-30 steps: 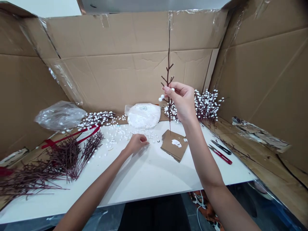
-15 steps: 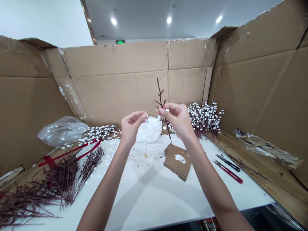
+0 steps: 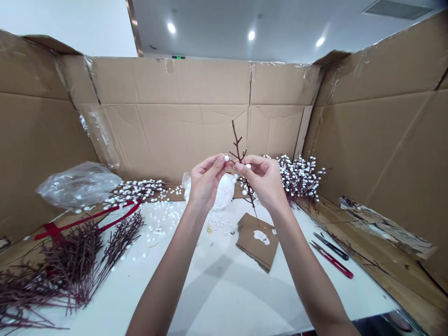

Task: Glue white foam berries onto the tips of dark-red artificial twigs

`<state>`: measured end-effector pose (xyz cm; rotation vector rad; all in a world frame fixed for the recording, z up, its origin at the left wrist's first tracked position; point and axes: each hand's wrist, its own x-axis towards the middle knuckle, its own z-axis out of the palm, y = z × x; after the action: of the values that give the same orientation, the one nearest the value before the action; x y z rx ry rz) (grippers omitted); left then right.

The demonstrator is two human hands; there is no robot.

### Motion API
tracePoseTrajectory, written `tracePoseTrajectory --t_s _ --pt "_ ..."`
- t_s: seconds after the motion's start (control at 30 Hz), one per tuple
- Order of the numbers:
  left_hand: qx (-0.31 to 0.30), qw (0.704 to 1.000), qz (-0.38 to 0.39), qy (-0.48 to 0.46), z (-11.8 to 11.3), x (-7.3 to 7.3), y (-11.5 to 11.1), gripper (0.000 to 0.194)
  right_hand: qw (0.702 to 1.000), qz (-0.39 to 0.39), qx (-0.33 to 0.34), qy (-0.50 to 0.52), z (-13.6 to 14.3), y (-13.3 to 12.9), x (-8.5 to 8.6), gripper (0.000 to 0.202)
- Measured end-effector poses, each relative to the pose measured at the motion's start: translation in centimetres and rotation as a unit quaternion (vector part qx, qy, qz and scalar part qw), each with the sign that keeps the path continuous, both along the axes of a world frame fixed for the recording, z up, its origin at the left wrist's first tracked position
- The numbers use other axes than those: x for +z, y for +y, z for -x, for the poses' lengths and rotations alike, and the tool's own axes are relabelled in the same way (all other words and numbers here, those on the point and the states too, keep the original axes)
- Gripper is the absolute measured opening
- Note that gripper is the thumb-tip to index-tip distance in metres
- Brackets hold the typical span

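Observation:
My right hand point(image 3: 263, 179) pinches a thin dark-red twig point(image 3: 238, 142) and holds it upright above the white table point(image 3: 224, 289). A few small white foam balls sit on its side shoots. My left hand point(image 3: 206, 181) is raised beside it, thumb and forefinger closed on one white foam ball point(image 3: 226, 158) that it presses against a shoot of the twig. Both hands hover in front of a clear bag of white balls point(image 3: 224, 191).
Bare dark-red twigs point(image 3: 70, 261) lie in a heap at the left with a red ribbon point(image 3: 80, 219). Finished beaded twigs point(image 3: 297, 175) stand at the back right. A cardboard scrap with white glue point(image 3: 257, 235), scissors point(image 3: 332, 254), loose balls and a crumpled plastic bag point(image 3: 77, 184) are on the table. Cardboard walls surround it.
My left hand rose from the table with a ball and met the twig. My right hand lowered the twig towards it. The view tilted upward.

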<state>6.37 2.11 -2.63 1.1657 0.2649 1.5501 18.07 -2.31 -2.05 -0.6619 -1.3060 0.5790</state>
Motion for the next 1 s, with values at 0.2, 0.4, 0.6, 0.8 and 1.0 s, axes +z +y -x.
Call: tracePoseTrajectory --t_s 0.2,0.4,0.6,0.8,1.0 --pt "0.004 1.000 -0.016 0.007 -0.11 -0.13 0.12 0.013 0.999 0.001 -0.031 -0.026 0.00 -0.12 0.05 0.021" --pt "0.011 1.000 -0.014 0.000 -0.17 -0.12 0.02 0.011 0.999 -0.004 -0.048 -0.022 -0.02 -0.22 0.09 0.021" --pt "0.015 1.000 -0.018 0.009 -0.31 -0.25 -0.09 0.010 0.999 -0.006 -0.048 -0.014 0.01 -0.24 -0.07 0.021" --pt "0.021 0.999 -0.030 -0.005 -0.32 -0.04 -0.35 0.012 0.998 -0.018 -0.054 -0.024 0.11 -0.32 -0.14 0.019" --pt "0.012 0.999 -0.028 -0.020 -0.22 0.23 -0.77 0.015 0.999 -0.019 -0.044 -0.023 0.04 -0.59 0.08 0.020"
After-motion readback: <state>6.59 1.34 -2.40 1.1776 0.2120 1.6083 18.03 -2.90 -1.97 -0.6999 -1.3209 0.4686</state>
